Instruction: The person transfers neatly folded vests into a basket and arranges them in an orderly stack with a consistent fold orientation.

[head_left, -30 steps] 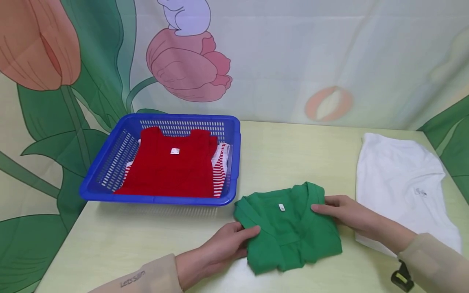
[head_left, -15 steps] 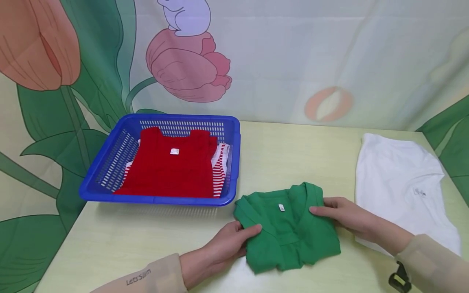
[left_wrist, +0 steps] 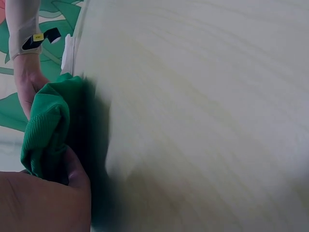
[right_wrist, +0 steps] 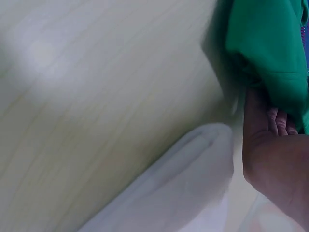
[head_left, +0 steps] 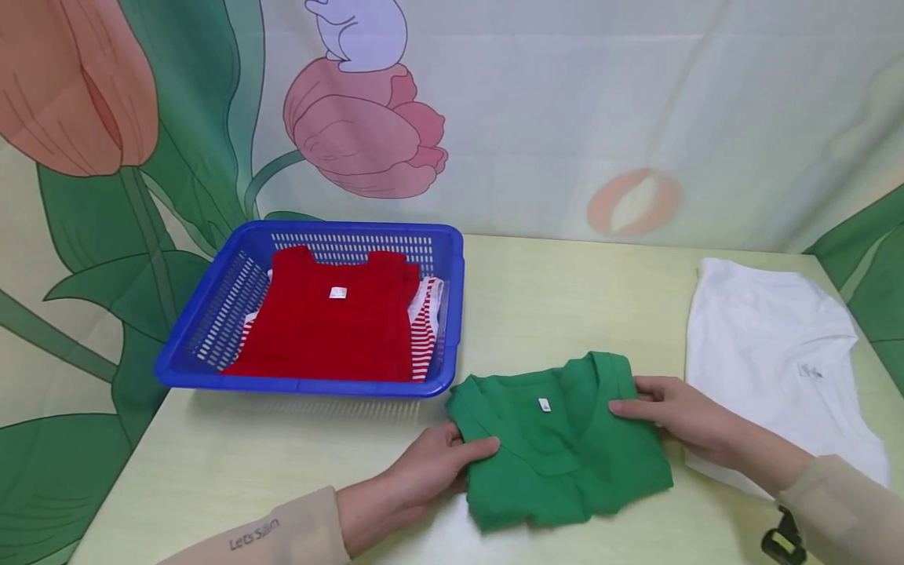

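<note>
1. Green shirt [head_left: 565, 463] is being held folded at the table [head_left: 565, 298], near the blue basket [head_left: 304, 385].
2. Left hand [head_left: 427, 469] and right hand [head_left: 681, 412] are pinching its opposite sides, thumbs on top.
3. If they're pulling unevenly, I'd guess the fold's coming undone.
4. White shirt [head_left: 766, 353] is lying beside the right hand.

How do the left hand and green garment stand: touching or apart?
Touching. The head view shows the left hand gripping the green garment, thumb on top.
</note>
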A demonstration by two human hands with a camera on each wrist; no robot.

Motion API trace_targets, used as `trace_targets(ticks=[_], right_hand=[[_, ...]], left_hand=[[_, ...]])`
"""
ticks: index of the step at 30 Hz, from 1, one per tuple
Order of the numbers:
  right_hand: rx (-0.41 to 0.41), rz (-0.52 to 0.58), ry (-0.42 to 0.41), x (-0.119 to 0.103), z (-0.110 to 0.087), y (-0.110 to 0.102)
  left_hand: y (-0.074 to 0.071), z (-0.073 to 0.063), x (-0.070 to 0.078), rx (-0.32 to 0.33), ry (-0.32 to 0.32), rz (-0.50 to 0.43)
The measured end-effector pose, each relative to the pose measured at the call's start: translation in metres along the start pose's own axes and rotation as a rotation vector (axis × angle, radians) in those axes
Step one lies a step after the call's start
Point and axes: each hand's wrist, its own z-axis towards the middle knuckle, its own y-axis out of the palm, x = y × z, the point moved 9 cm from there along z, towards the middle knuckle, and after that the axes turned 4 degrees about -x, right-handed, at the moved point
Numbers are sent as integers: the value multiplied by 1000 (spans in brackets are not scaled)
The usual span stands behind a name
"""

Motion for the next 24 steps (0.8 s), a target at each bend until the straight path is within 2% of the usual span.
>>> trace_targets(ticks=[5,12,19,24], right_hand=[[41,-23,-8,-1,-9,-12],[44,2,-8,-1,-21,-26],[44,-37,-11,-6,-33,-36],[41,-60,-22,-13,-42,-46]], left_hand=[[-3,-4,6,-3,3,25],[-6,-7,9,-23,6,30],[5,-9,18,-51,16,44],[18,-11,32,-74,24,51]])
